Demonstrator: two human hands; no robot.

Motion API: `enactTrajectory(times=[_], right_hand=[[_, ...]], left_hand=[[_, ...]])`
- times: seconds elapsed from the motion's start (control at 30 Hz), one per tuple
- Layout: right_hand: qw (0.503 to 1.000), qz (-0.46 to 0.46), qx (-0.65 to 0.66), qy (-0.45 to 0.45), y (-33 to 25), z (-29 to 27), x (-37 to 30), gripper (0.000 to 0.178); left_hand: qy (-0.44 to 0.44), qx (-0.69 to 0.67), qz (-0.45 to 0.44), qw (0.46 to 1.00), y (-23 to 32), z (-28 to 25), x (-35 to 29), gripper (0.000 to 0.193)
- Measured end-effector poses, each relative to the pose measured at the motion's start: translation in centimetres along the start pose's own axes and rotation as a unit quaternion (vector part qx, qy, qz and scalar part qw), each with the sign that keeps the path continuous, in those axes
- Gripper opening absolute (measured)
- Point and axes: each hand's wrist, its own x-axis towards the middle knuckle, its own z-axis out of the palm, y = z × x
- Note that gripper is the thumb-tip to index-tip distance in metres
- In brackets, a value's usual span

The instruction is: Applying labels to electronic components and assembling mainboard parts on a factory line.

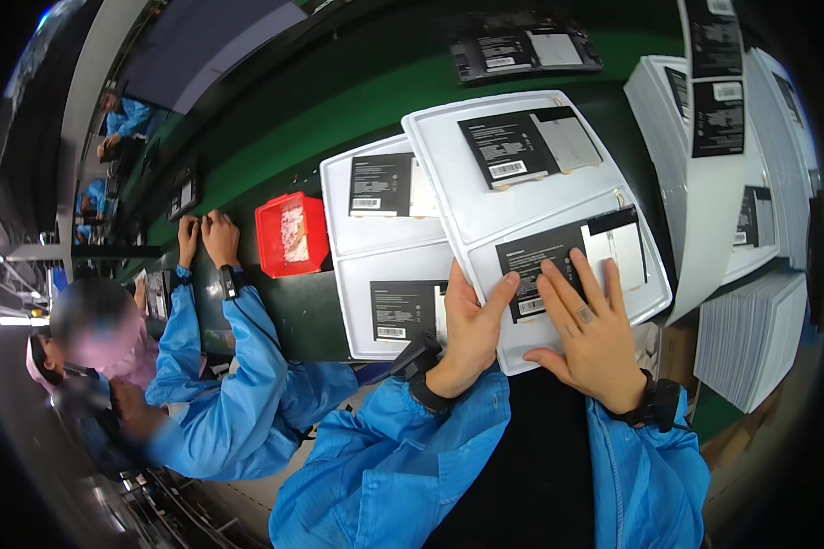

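Note:
A white two-compartment tray (449, 151) lies tilted over a second white tray (334, 229). Each compartment of the upper one holds a flat battery pack with a black printed label and a silver part, one far (499, 146) and one near (545, 247). My left hand (476, 320) grips the upper tray's left edge, thumb on top by the near pack's label and fingers partly hidden at the edge. Flat on that near pack rests my right hand (595, 343), fingers spread across the label and the silver part. Two similar packs show in the lower tray, partly covered.
A red bin (288, 236) with white scraps stands left of the trays. Stacked white trays (659, 119) and a hanging strip of black labels (717, 114) are at right. A dark device (526, 50) lies at the back. A co-worker's hands (218, 240) rest on the bench at left.

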Motion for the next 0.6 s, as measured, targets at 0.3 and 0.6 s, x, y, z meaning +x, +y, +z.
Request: enactTrajectory(times=[0.3,0.6], right_hand=[[0.996,-0.073,-0.012,-0.048,-3.3,1.3,3.7,0.087],[0.946,0.158,0.237,0.153,3.1,1.9,6.0,0.062]], left_hand=[[0.046,-0.048,0.043,0.997,2.9,-4.3,-0.4,0.048],[0.056,0.03,0.001,0.998,8.8,-14.3,-1.1,0.06]])
